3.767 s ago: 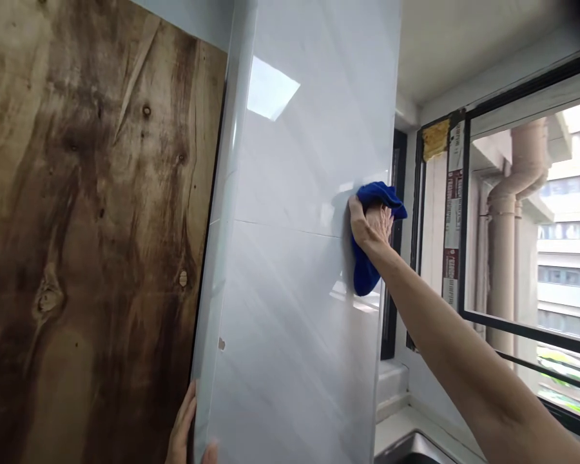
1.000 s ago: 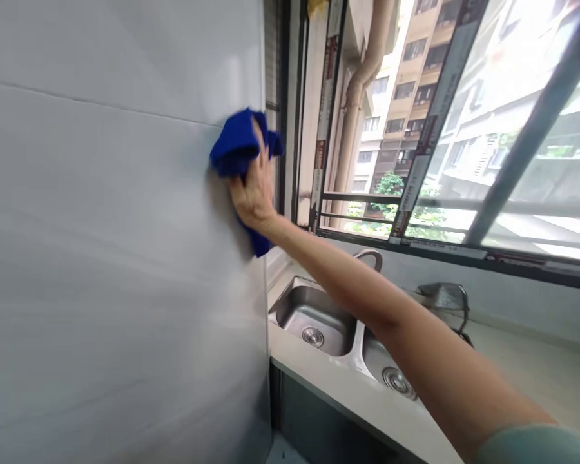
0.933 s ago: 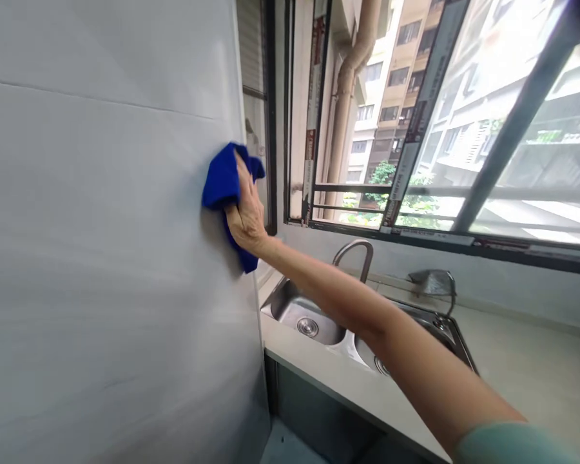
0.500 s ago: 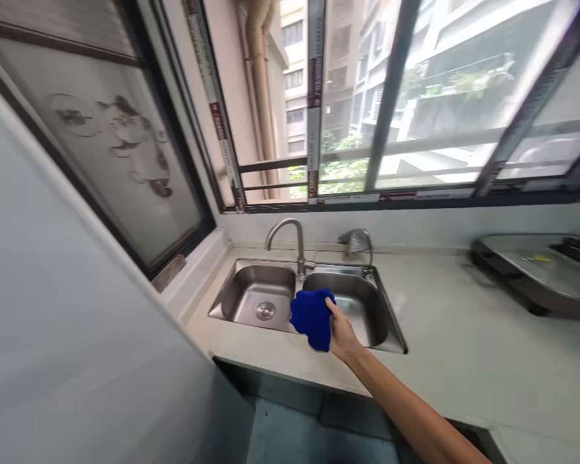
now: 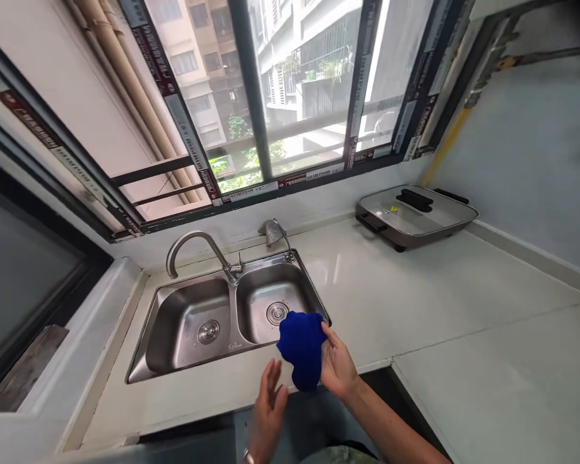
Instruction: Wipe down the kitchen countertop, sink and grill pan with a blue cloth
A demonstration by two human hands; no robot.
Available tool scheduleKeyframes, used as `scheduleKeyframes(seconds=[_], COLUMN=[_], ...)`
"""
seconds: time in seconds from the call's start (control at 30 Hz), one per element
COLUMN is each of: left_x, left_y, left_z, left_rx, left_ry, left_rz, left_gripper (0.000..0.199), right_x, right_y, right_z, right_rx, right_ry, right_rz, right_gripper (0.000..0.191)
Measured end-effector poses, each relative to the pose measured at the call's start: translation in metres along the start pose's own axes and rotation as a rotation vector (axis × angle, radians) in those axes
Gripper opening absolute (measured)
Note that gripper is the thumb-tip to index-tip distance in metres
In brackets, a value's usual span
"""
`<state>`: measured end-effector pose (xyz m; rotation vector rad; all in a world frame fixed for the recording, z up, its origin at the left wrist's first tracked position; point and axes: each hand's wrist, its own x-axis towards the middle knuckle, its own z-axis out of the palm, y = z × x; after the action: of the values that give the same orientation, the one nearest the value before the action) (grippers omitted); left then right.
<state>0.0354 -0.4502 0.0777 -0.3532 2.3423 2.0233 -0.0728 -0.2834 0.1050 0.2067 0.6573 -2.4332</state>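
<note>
A crumpled blue cloth (image 5: 301, 348) is gripped at its right edge by my right hand (image 5: 337, 362), thumb on top. It hangs above the counter's front edge, just in front of the right basin of the steel double sink (image 5: 232, 316). My left hand (image 5: 269, 406) is to the left of the cloth, fingers apart and holding nothing, with a small gap between it and the cloth. A curved metal faucet (image 5: 198, 240) rises behind the sink, its spout over the left basin.
An electric pan with a glass lid (image 5: 415, 209) stands at the back right of the pale countertop (image 5: 444, 303). A grey wrapped item (image 5: 272, 232) is behind the right basin, under the window. A wood block (image 5: 26, 367) lies on the left ledge.
My view has turned to the right and drawn closer to the counter. My left hand has come into view beside the cloth. My right hand still holds the cloth.
</note>
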Motion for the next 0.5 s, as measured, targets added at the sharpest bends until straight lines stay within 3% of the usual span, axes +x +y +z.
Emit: scheduleKeyframes(seconds=[0.1,0.2,0.27,0.37,0.43,0.5], left_x=[0.033,0.056,0.070,0.091,0.106,0.122], left_y=[-0.005,-0.002,0.013,0.049,0.070,0.078], left_z=[0.037,0.049,0.039,0.011,-0.004,-0.008], left_rx=[-0.026,0.207,0.360,0.505,0.561,0.559], left_ry=[-0.169,-0.189,-0.129,0.057,0.142,0.191], left_rz=[-0.068,-0.047,0.023,0.249,0.365,0.382], left_gripper=[0.067,0.056,0.053,0.045,0.040,0.040], right_x=[0.008,0.021,0.027,0.030,0.035,0.048], right_y=[-0.004,-0.023,-0.041,-0.069,-0.079,-0.079], right_z=[-0.003,-0.006,-0.008,-0.012,-0.018,-0.025], right_rx=[0.043,-0.004,-0.141,-0.482,-0.649,-0.697], right_ry=[0.040,0.149,0.233,0.273,0.278,0.311], right_rz=[-0.030,-0.142,-0.285,-0.503,-0.574,-0.580], right_gripper=[0.045,0.040,0.033,0.028,0.032,0.036])
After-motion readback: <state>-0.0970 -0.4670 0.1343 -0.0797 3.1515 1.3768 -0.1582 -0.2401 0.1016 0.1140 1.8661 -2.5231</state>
